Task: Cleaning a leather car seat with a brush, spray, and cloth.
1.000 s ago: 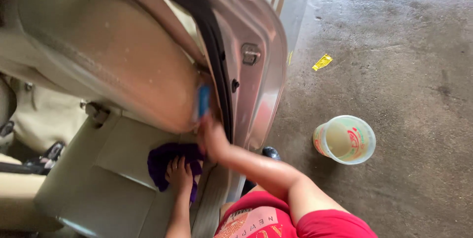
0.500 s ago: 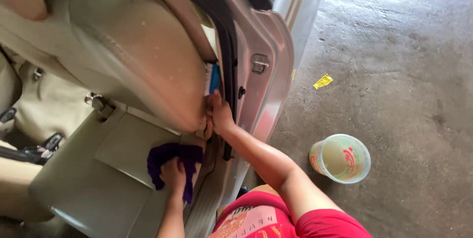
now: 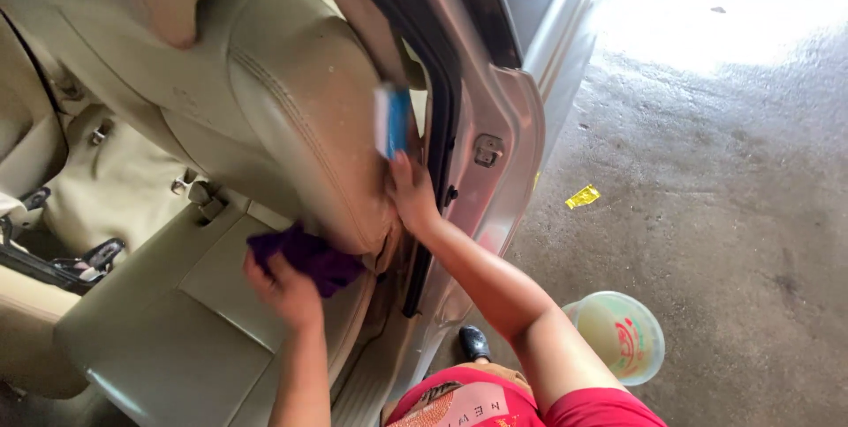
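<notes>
L hand (image 3: 284, 290) grips a purple cloth (image 3: 309, 255), pressed on the seat cushion (image 3: 168, 330) right under the seat back (image 3: 291, 100). R hand (image 3: 411, 193) holds a blue sponge (image 3: 393, 120) vs the seat back's outer edge, next to the door frame (image 3: 481, 127). Bucket (image 3: 623, 334) sits on the concrete floor (image 3: 724, 215), near a yellow scrap (image 3: 583, 196).

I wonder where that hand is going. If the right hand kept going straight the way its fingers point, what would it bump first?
Probably the blue sponge, right above the right hand beside the seat back; it may already touch it.
</notes>
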